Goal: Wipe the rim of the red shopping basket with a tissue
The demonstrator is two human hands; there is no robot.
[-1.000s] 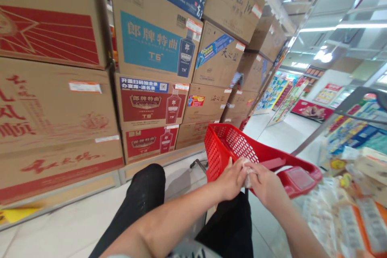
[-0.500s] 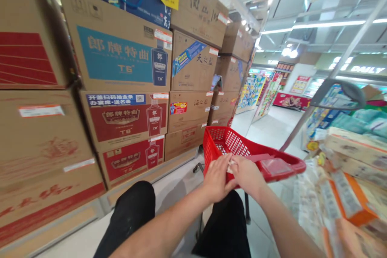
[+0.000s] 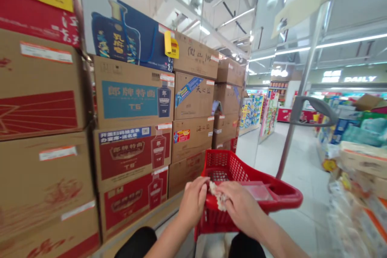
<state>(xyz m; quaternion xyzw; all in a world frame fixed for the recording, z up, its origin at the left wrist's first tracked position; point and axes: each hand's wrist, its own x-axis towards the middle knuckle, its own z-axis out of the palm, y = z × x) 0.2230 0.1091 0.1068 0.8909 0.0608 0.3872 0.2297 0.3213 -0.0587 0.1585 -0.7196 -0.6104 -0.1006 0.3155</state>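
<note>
A red plastic shopping cart (image 3: 238, 169) with perforated basket walls stands right in front of me. My left hand (image 3: 193, 199) has its fingers curled over the left end of the cart's handle. A crumpled whitish cloth (image 3: 221, 198) is pinched in my right hand (image 3: 242, 203) and pressed against the same handle, just right of my left hand. A small gap with part of the cloth lies between my two hands. The right fingertips are partly hidden by the cloth.
Stacked cardboard liquor cartons (image 3: 136, 149) line the left side. A metal pole with a grey loop-shaped bracket (image 3: 314, 111) rises beyond the cart's right side. Packaged goods (image 3: 363, 157) are piled at right. A pale tiled aisle (image 3: 284, 145) runs ahead.
My hands were together over the cloth; they are now apart, the left one at the handle's left end. The cloth shows more. My view has tilted upward.
</note>
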